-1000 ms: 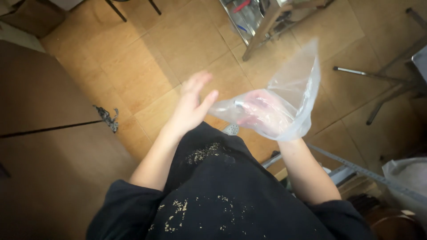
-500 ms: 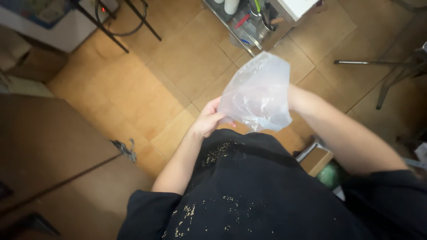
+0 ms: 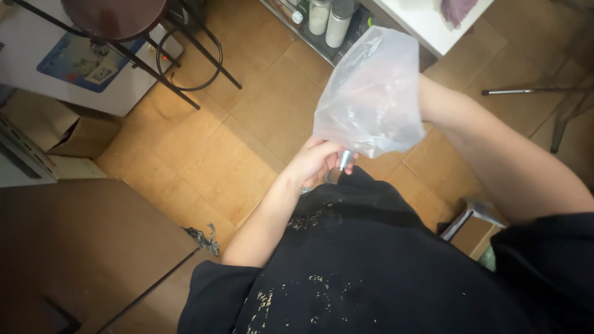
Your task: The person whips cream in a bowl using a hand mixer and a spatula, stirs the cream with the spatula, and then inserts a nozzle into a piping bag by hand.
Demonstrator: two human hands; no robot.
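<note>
1. A tiled floor [image 3: 247, 124] lies under everything; a brown cabinet top [image 3: 80, 247] fills its lower left corner.
2. A clear plastic bag [image 3: 374, 99] is held in the air above the black apron [image 3: 383, 266], mouth toward the right forearm.
3. The right hand is inside the bag; its fingers cannot be made out.
4. The left hand [image 3: 312, 164] has its fingers closed on a small metal nozzle [image 3: 345, 159] at the bag's lower tip.

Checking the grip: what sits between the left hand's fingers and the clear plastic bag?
In the head view, a small metal nozzle sits between the left hand and the clear plastic bag.
</note>
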